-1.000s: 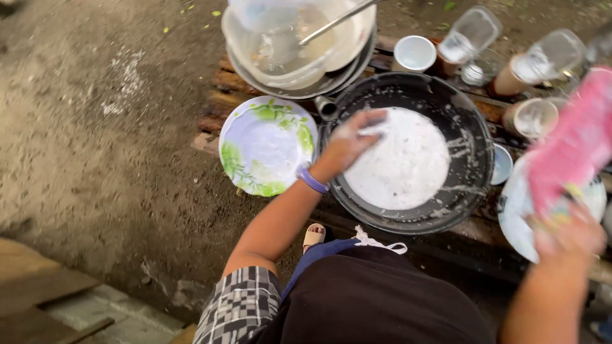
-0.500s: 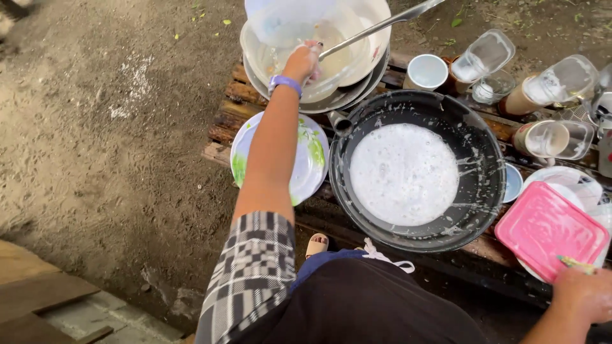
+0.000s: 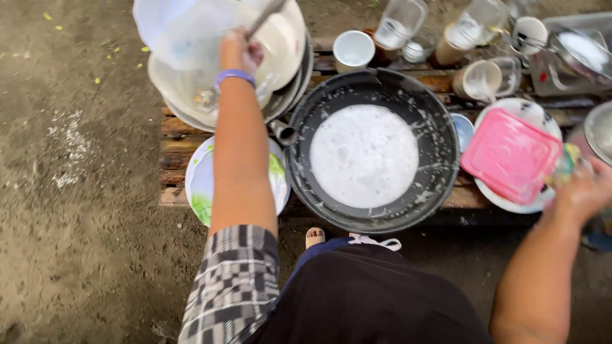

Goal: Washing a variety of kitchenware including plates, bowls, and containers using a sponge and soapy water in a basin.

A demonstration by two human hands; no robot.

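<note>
Left hand [image 3: 239, 52] at upper left of the frame, fingers curled shut around the lower end of a metal ladle handle [image 3: 266, 16], a purple wristband [image 3: 234, 76] just below on the wrist; handle slanting up to the top edge, its bowl hidden. Beneath that hand, a clear plastic container [image 3: 185, 32] tilted inside a stack of pale bowls [image 3: 287, 44] resting on a wooden pallet [image 3: 175, 150]. Right hand [image 3: 583, 191] at the right edge, fingers closed on a yellow-green sponge [image 3: 566, 167], the grip partly blurred, sponge touching the right corner of a pink square lid [image 3: 510, 156] lying on a white plate [image 3: 503, 200]. In the centre, a wide black basin [image 3: 440, 121] holding foamy white water [image 3: 363, 156], suds streaked up its wall. Left of the basin, partly under the left forearm, a white plate with green leaf print [image 3: 201, 185]. Along the top edge, right of centre, a white cup [image 3: 354, 50], several clear glass jars [image 3: 398, 22] lying tilted, and brown mugs [image 3: 481, 79] on their sides. At the far upper right, a metal pot lid [image 3: 577, 54] over a grey tray, details too small to tell. A small blue bowl [image 3: 465, 130] wedged between basin and white plate. No readable labels or signs anywhere; bare dirt ground [image 3: 76, 159] filling the left of the frame. Checked sleeve [image 3: 233, 280] and dark apron at the bottom.
</note>
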